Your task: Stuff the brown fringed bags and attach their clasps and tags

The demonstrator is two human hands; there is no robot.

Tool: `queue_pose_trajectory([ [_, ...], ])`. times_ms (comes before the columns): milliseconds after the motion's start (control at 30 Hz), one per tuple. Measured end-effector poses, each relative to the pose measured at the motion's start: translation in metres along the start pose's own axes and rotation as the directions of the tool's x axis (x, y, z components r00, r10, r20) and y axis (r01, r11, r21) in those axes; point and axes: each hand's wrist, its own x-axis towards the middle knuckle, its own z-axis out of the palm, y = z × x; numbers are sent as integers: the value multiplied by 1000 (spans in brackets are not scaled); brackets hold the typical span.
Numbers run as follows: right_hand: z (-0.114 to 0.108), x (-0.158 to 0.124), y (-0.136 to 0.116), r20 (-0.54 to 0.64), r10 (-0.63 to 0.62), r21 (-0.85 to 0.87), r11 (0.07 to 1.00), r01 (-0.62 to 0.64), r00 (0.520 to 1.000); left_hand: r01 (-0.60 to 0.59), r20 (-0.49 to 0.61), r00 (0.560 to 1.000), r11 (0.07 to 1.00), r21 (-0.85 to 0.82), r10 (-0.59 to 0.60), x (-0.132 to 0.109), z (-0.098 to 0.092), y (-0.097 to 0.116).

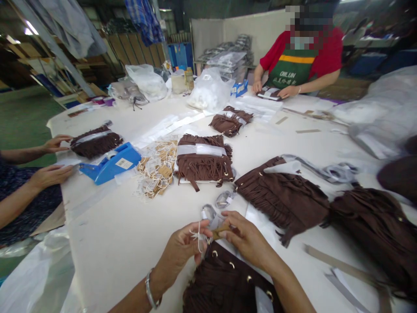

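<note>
Two bare hands meet at the top corner of a brown fringed bag [224, 278]. Left hand [190, 243]: fingers narrowed, pinching a white string [199, 234]; a bangle [149, 288] sits on its wrist. Right hand [246, 239]: thumb and fingers closed on a tan tag [220, 232], which lies between the two hands. The tag's long axis runs crosswise—its left end towards the left fingertips, its right end within the right hand's grip and slightly farther from the wearer.

The bag lies on the bench [124, 243] below both hands. Its eyelet row slants from just under the fingertips down to the right, passing beneath the right forearm; its fringe falls on the left-forearm side. The lower part is out of view, so full length cannot be told.

Just beyond the fingertips lies a clear-wrapped coil [208, 212]. Farther out, ahead of the left hand, are a heap of tan tags [158, 167] and a banded bag [203, 161]—band crosswise. Another fringed bag [289, 195] lies beyond and right of the right hand.
</note>
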Motion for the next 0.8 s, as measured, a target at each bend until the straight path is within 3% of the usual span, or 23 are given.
queue_pose_trajectory([
  [167,7,0,-1,-29,89,83,993,-87,996,-25,-97,995,996,84,33,-4,8,-7],
  [300,11,-4,-11,-82,55,29,998,-53,995,-83,-205,971,975,207,126,-7,17,-21],
  [400,10,-5,-21,-44,-30,-22,999,29,999,-106,-260,945,939,326,197,-8,27,-25],
  [600,-3,-9,-41,118,-178,26,984,176,977,-136,-190,950,875,466,249,-5,32,-10],
  [700,-7,-12,-43,123,-186,160,973,166,975,-142,-107,958,764,629,266,-3,27,1],
  [800,-2,-9,-40,87,-102,181,980,85,991,-169,-16,964,654,737,267,-2,26,7],
])
